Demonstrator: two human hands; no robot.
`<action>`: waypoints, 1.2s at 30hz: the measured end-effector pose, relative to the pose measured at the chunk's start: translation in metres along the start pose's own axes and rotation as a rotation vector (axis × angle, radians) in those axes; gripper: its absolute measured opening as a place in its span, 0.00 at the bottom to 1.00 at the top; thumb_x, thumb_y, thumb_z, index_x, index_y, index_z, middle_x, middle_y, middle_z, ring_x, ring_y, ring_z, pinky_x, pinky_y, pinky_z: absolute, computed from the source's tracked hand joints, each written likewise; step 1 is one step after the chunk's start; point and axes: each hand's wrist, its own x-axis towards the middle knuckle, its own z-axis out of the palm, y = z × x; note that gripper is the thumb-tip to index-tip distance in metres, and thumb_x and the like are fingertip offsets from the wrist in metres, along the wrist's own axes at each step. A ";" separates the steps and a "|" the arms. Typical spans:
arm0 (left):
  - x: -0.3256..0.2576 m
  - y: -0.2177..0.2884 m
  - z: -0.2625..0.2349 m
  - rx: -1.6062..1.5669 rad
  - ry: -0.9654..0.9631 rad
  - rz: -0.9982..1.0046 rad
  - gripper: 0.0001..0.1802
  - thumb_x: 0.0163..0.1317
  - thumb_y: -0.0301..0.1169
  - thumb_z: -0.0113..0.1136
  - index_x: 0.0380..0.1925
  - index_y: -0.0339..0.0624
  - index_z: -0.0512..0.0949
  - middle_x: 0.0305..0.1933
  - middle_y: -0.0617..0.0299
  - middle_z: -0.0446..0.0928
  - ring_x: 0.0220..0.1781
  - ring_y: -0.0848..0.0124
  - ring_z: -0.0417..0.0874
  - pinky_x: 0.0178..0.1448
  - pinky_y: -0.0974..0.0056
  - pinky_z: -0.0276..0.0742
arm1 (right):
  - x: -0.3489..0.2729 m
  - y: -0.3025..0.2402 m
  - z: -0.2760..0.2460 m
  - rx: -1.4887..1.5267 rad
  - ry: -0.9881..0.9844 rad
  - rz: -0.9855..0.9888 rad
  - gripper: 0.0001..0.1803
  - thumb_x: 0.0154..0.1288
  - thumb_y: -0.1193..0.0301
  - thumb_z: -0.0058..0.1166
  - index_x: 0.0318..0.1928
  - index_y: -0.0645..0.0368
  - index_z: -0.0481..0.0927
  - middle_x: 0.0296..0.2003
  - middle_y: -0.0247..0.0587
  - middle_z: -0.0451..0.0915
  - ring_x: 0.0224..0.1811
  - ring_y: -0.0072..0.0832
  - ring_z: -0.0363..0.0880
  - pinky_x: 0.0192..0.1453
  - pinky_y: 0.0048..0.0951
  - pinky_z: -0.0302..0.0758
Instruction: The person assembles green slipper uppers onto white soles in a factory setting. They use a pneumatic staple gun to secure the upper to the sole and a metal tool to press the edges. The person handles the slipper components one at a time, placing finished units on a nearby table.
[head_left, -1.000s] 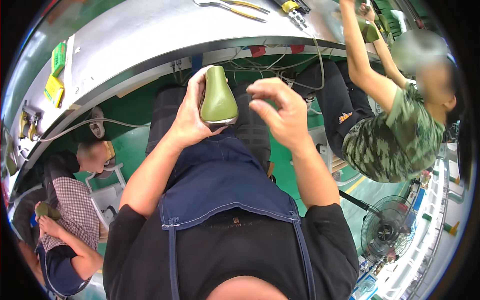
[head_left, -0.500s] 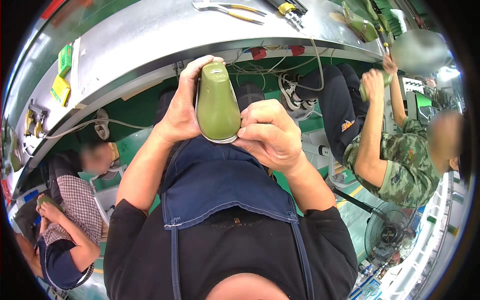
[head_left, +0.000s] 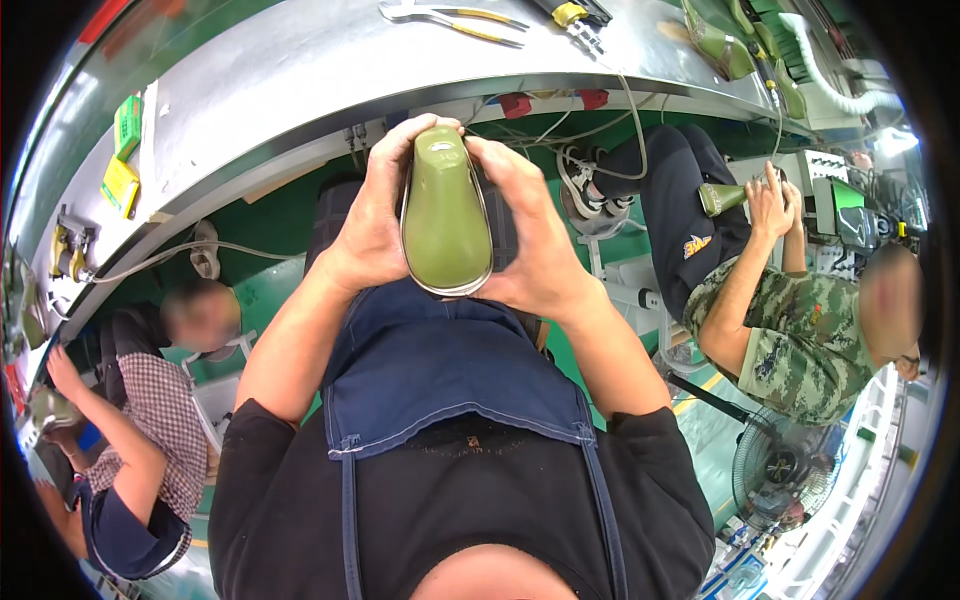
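An olive-green shoe (head_left: 445, 215) with its smooth sole facing up sits between both my hands, above my blue apron. My left hand (head_left: 372, 220) wraps its left side, fingers curled over the toe end. My right hand (head_left: 530, 240) clasps the right side, fingers over the top edge. Both hands press against the shoe.
A grey metal workbench (head_left: 300, 80) curves across the top with pliers (head_left: 455, 18), a yellow-handled tool (head_left: 570, 12) and yellow and green blocks (head_left: 122, 155). A person in camouflage (head_left: 800, 330) at right holds another green shoe (head_left: 722, 197). A person in a checked shirt (head_left: 150, 410) sits at left. A fan (head_left: 785, 470) stands lower right.
My right hand, open and apart from the shoe before, has closed onto its right side. The shoe now lies sole-up between both hands. The person at right lowered their arms.
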 end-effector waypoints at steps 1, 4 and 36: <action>0.001 0.003 0.001 -0.003 -0.021 0.006 0.64 0.45 0.27 0.87 0.78 0.39 0.52 0.76 0.49 0.64 0.77 0.58 0.69 0.80 0.53 0.65 | 0.004 0.004 0.005 -0.020 0.011 -0.016 0.63 0.40 0.69 0.85 0.77 0.58 0.60 0.71 0.56 0.68 0.71 0.54 0.70 0.74 0.48 0.71; -0.003 0.006 0.008 0.002 -0.052 -0.049 0.62 0.46 0.25 0.85 0.78 0.39 0.52 0.77 0.49 0.62 0.78 0.58 0.67 0.81 0.53 0.63 | 0.010 0.019 0.008 -0.026 0.008 -0.039 0.63 0.41 0.74 0.82 0.78 0.59 0.58 0.71 0.58 0.67 0.72 0.55 0.69 0.75 0.48 0.70; -0.031 0.076 0.017 0.157 -0.030 0.079 0.17 0.49 0.27 0.82 0.37 0.44 0.83 0.34 0.60 0.81 0.38 0.59 0.84 0.43 0.58 0.82 | -0.022 0.004 -0.015 -0.004 -0.044 0.133 0.59 0.39 0.72 0.84 0.74 0.62 0.64 0.66 0.56 0.71 0.68 0.50 0.73 0.71 0.41 0.74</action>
